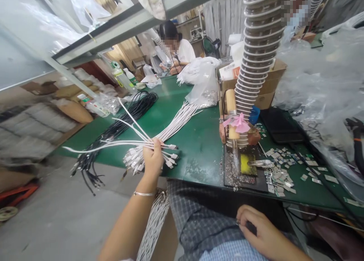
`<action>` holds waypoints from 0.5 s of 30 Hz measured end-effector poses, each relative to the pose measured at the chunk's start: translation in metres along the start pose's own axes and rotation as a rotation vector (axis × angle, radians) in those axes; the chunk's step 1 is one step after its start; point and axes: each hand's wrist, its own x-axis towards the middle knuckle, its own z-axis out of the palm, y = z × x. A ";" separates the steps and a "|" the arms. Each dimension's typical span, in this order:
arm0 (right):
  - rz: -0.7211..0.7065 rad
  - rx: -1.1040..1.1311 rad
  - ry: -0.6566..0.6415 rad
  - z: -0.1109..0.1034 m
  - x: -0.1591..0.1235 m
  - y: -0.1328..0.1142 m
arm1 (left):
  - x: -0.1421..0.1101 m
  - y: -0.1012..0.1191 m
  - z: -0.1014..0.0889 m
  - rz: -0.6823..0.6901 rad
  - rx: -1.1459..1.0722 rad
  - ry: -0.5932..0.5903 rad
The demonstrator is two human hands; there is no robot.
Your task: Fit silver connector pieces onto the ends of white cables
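My left hand (152,158) is closed round several white cables (133,143), just above the near edge of the green table. Their connector ends stick out to the right of the fist, and their loose ends fan out to the left. Under and behind this hand lies a larger bundle of white cables (180,121), its plugs gathered towards me. My right hand (257,227) hovers over my lap with curled fingers. A tiny dark spot shows at its fingertips, too small to name.
Black cables (122,121) lie on the left of the green table (203,139). To the right are a wooden-handled tool (231,102), a yellow sponge (248,164), small circuit boards (281,177) and a ribbed hose (260,45). Another person (184,50) sits across the table.
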 end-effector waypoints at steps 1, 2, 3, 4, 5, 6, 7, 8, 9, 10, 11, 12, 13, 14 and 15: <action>0.003 -0.001 0.000 0.000 0.000 0.000 | 0.001 0.000 -0.001 0.004 0.011 0.002; 0.006 -0.001 0.000 0.000 0.000 -0.001 | 0.001 0.000 -0.001 0.007 0.022 0.005; 0.008 -0.002 -0.001 0.000 0.001 -0.002 | 0.001 0.000 -0.001 0.010 0.034 0.006; 0.011 -0.004 -0.001 0.000 0.001 -0.003 | 0.000 0.000 -0.001 0.011 0.045 -0.002; 0.014 -0.006 -0.002 0.000 0.002 -0.004 | 0.000 0.000 -0.001 0.012 0.057 -0.023; 0.015 -0.008 -0.004 0.000 0.003 -0.004 | -0.001 -0.001 -0.001 0.011 0.069 -0.056; 0.016 -0.010 -0.005 0.000 0.003 -0.005 | -0.001 -0.001 -0.001 0.010 0.079 -0.095; 0.018 -0.013 -0.008 0.000 0.003 -0.005 | -0.001 -0.001 -0.002 0.009 0.088 -0.132; 0.020 -0.017 -0.013 0.000 0.004 -0.005 | 0.000 0.000 -0.003 0.009 0.094 -0.161; 0.020 -0.021 -0.018 0.000 0.004 -0.005 | 0.002 0.001 -0.004 0.009 0.098 -0.180; 0.018 -0.024 -0.020 0.000 0.004 -0.004 | 0.004 0.002 -0.005 0.008 0.100 -0.193; 0.016 -0.024 -0.020 0.000 0.004 -0.004 | 0.006 0.004 -0.006 0.003 0.101 -0.203; 0.015 -0.020 -0.017 0.001 0.004 -0.004 | 0.008 0.005 -0.006 -0.004 0.099 -0.219; 0.014 -0.013 -0.013 0.001 0.004 -0.003 | 0.009 0.007 -0.006 -0.014 0.097 -0.240; 0.016 -0.005 -0.008 0.001 0.004 -0.004 | 0.009 0.009 -0.004 -0.025 0.092 -0.263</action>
